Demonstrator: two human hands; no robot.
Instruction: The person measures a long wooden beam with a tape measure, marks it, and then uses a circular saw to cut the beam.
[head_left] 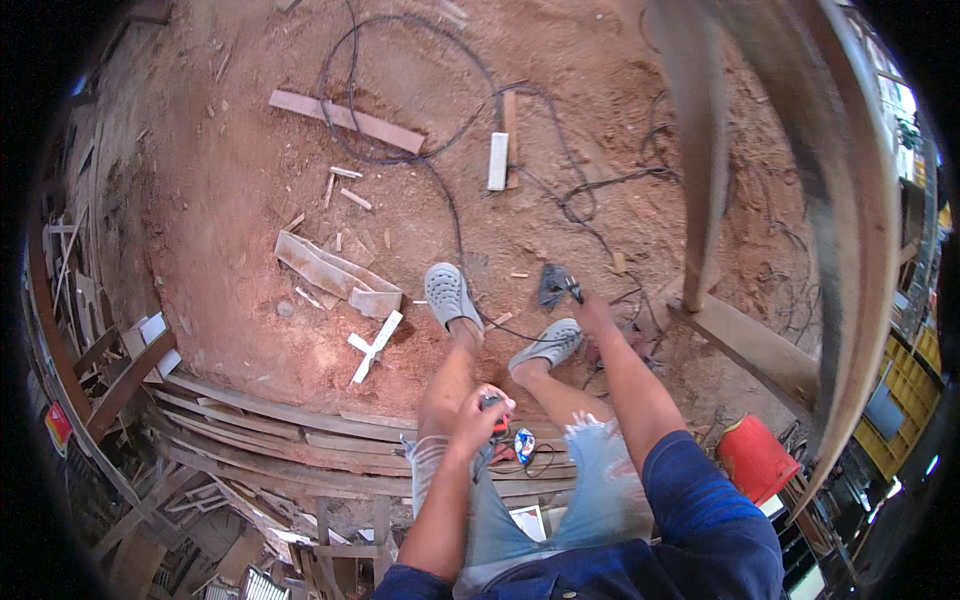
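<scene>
The left hand [478, 415] is clamped around a small dark and red object [492, 404], held just above the left knee, fingers wrapped tight so little of it shows. The right hand [592, 312] stretches far out and down to the sawdust floor [240, 180], fingertips at a dark handheld tool [553, 284] lying just beyond the right shoe; whether those fingers are together on it or merely touching it cannot be told. A black cable [455, 215] trails from that spot, looping past a white power strip [497, 160]. 2 grey clogs [447, 293] are planted on the red-brown dust.

Containers next: a red bucket [755, 458] stands at lower right beside a timber beam [745, 345], its contents hidden from this angle. Yellow crates [905, 385] sit at the far right edge, contents unclear.

Around the feet lie a long plank [345, 120], a broken grey board [335, 272], a white cross-shaped offcut [373, 346] and small wood scraps. Curved stacked boards [270, 425] run under the legs, and a tall curved wooden frame [700, 150] rises close on the right.
</scene>
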